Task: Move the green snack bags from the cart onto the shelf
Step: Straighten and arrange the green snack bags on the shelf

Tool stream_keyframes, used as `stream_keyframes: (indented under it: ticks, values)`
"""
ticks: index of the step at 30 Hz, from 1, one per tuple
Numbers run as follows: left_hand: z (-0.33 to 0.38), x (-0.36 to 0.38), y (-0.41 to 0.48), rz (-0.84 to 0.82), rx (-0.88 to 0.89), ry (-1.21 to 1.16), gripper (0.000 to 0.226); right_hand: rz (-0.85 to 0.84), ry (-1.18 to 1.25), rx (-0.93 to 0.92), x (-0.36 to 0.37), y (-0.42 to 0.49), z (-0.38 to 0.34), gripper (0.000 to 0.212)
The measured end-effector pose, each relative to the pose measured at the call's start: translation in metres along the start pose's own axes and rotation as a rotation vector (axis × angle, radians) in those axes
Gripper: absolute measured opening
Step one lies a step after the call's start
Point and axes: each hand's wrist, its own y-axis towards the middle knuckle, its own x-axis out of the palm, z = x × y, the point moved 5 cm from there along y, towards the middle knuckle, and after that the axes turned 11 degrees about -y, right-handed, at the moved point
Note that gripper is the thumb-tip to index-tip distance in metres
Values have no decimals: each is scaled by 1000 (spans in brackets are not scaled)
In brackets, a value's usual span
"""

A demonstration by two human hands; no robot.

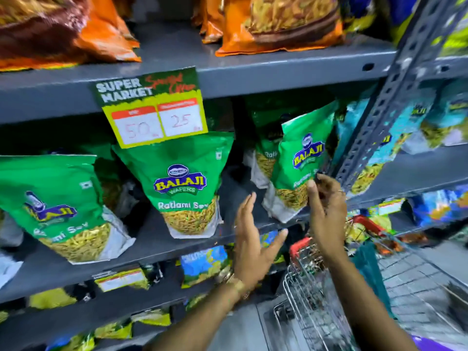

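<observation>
Green snack bags (188, 183), glossy crinkled pouches

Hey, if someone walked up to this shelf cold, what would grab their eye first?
Probably the price tag hanging from the upper shelf edge, handwritten 50 and 25, right above the green snack bags standing in a row on the middle shelf. Next, the right hand touching the lower right edge of the rightmost green bag, the open left hand just beside it. Below them sits a wire cart with red trim.
</observation>
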Motion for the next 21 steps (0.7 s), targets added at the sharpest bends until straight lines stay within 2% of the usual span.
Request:
stream_keyframes:
  ticks: [3, 6, 8, 11, 13, 16, 18, 21]
  values:
    - [-15, 33, 38, 23, -212, -94, 111, -181, 25, 71, 15, 14, 12, 57]
    - [-25, 48, 70, 67, -322, -154, 120, -268, 87, 185, 21, 21, 22, 62]
    - [-33, 49, 83, 71, -372, -171, 116, -302, 165, 229, 25, 22, 26, 60]
    - [-53, 37, 93, 81, -410, -247, 86, -282, 250, 215, 25, 15, 27, 49]
    - [-63, 26, 95, 63, -400, -276, 78, -253, 235, 232, 25, 13, 32, 53]
    - [-64, 23, 94, -8, -382, -290, 84, -228, 267, 276, 25, 26, 32, 71]
    - [-62, 28, 91, -31, -412, -330, 92, -251, 309, 299, 31, 38, 29, 75]
    - [-52, 32, 95, 60, -410, -471, 86, -243, 414, 439, 42, 59, 31, 77]
